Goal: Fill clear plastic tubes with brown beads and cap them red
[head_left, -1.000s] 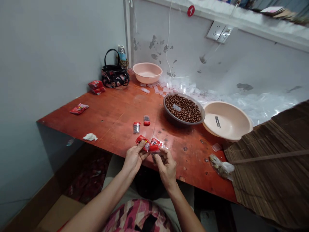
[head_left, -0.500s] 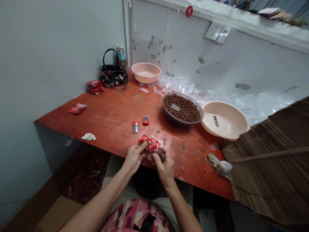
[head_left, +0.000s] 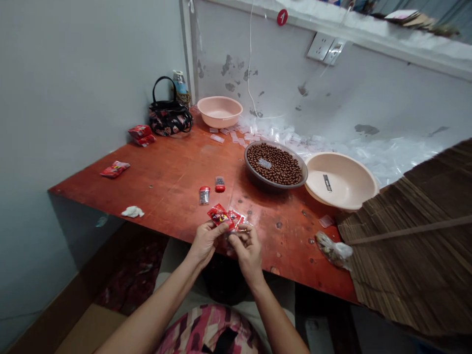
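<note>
The step in hand looks like handling a red packet (head_left: 220, 215) and a see-through piece (head_left: 236, 233) together, just over the near edge of the desk (head_left: 173, 172). The left hand (head_left: 207, 241) pinches the packet by its near end, thumb on top. The right hand (head_left: 249, 250) has thumb and curled fingers closed on the see-through piece, mostly hidden, so I cannot tell its full shape. Red-and-clear wrapping (head_left: 236, 217) shows between the 2 hands, touching or overlapping the packet; whether it also rests on the desk is unclear

The next move, as I judge it, calls for a light, steady pinch with both hands, since the wrapping looks thin and likely to slip or crease

The packet lies with its printed face up, its long axis slanting from far left to near right, the free end pointing away from the person. The see-through piece's direction cannot be told

Just beyond the packet lie 2 small containers: the left container (head_left: 204, 196) has its red cap away from the person, the right container (head_left: 220, 184) has its cap toward the person. Farther right is a bowl (head_left: 280, 186) of brown balls (head_left: 276, 169)
</note>
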A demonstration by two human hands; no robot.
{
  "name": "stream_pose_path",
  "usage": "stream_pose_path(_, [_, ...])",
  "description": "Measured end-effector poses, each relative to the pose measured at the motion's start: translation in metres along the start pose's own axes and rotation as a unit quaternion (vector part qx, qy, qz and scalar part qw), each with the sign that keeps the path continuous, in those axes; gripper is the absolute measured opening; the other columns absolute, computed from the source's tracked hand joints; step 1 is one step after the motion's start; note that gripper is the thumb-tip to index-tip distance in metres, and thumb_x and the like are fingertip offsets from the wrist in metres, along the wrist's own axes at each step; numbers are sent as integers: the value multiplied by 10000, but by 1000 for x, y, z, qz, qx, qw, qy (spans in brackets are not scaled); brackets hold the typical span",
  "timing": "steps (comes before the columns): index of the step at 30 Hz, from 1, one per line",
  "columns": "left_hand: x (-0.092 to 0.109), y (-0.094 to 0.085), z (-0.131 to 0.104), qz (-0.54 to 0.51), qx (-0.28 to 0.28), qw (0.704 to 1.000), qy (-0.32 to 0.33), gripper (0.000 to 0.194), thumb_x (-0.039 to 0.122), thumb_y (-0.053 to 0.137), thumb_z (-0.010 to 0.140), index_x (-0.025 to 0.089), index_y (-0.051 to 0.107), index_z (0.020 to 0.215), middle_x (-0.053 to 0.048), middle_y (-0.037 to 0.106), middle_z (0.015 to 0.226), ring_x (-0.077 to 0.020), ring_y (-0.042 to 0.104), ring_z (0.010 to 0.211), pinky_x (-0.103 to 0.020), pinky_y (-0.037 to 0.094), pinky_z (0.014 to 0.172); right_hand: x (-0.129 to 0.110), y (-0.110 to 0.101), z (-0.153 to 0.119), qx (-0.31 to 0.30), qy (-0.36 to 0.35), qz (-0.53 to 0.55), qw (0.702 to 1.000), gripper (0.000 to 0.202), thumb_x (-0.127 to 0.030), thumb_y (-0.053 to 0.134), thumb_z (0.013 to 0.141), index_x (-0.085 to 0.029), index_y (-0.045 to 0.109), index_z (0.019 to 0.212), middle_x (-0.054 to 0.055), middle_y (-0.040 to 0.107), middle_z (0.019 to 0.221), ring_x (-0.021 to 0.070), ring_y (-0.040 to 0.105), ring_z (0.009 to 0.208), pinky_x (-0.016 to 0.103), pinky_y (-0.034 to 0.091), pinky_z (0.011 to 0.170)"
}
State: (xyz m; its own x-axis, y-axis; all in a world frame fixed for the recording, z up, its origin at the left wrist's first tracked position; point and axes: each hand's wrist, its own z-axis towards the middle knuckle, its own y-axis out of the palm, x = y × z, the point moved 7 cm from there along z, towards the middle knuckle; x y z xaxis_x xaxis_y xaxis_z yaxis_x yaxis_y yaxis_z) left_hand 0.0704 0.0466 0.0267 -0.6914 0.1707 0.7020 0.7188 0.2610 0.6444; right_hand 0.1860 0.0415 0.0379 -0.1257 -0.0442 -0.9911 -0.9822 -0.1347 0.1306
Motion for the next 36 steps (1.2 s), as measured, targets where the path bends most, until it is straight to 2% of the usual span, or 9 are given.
stream_pose_path(3, [0, 3, 0, 27, -2, 1000, -13, 190, 223, 746, 597, 77, 653, 675, -47, 663, 595, -124, 584, 479, -226, 462, 478, 4, 2, 1, -17, 32, 59, 998, 278, -322, 574, 777, -216, 407, 972, -44, 594, 624, 107, 554, 467, 217, 478, 423])
stream_pose_path(8, [6, 6, 1, 29, -3, 1000, -9, 183, 203, 750, 584, 81, 668, 693, -27, 633, 553, -125, 598, 528, -213, 468, 532, -10, -3, -1, 26, -72, -72, 994, 243, -280, 602, 757, -207, 490, 960, 26, 629, 827, 132, 618, 702, 243, 520, 627])
stream_pose_path(13, [2, 12, -3, 75, -51, 994, -68, 335, 287, 711, 634, 84, 665, 897, -43, 632, 554, -136, 548, 408, -240, 424, 400, 4, 7, 4, -62, 27, 81, 994, 290, -297, 577, 770, -228, 390, 980, -55, 589, 615, 110, 573, 463, 190, 454, 384])
stream_pose_path(15, [-1, 15, -5, 87, -73, 990, -89, 367, 284, 704, 643, 85, 653, 948, -43, 631, 550, -134, 536, 385, -247, 423, 396, 5, 6, 5, -60, 28, 95, 993, 301, -294, 579, 767, -226, 377, 979, -63, 585, 598, 105, 559, 433, 187, 445, 370])
stream_pose_path(19, [-4, 14, -6, 54, -46, 994, -79, 297, 212, 745, 589, 87, 672, 849, -72, 678, 685, -158, 621, 579, -251, 487, 571, -6, -4, -2, 27, -87, -37, 995, 237, -264, 576, 773, -202, 452, 966, 19, 635, 793, 133, 629, 673, 251, 530, 615])
stream_pose_path(21, [-7, 14, -6, 41, -32, 996, -66, 253, 218, 745, 591, 92, 670, 798, -55, 671, 658, -141, 613, 560, -237, 483, 563, -8, -5, -6, 53, -117, -75, 989, 224, -256, 562, 786, -195, 468, 980, 41, 630, 858, 144, 630, 762, 271, 524, 703])
stream_pose_path(25, [-11, 14, -7, 20, -19, 999, -38, 227, 272, 722, 629, 104, 646, 761, -31, 653, 610, -105, 566, 453, -220, 456, 478, -4, -7, -7, 59, -101, -84, 989, 235, -254, 539, 804, -203, 454, 1018, 24, 625, 819, 127, 623, 664, 258, 529, 626])
stream_pose_path(30, [-12, 11, -9, 20, 1, 999, -42, 266, 263, 740, 605, 96, 638, 785, -50, 666, 658, -138, 607, 536, -245, 483, 535, -16, -5, -9, 43, -146, -154, 976, 244, -258, 561, 780, -213, 509, 1014, 71, 634, 934, 181, 622, 848, 313, 512, 758])
stream_pose_path(36, [-14, 16, -9, 44, -105, 990, -82, 241, 316, 671, 681, 83, 639, 729, -37, 609, 537, -144, 547, 419, -268, 449, 409, 6, -2, -7, -8, 3, 40, 999, 247, -317, 533, 802, -216, 417, 995, -40, 591, 637, 100, 558, 472, 185, 446, 393])
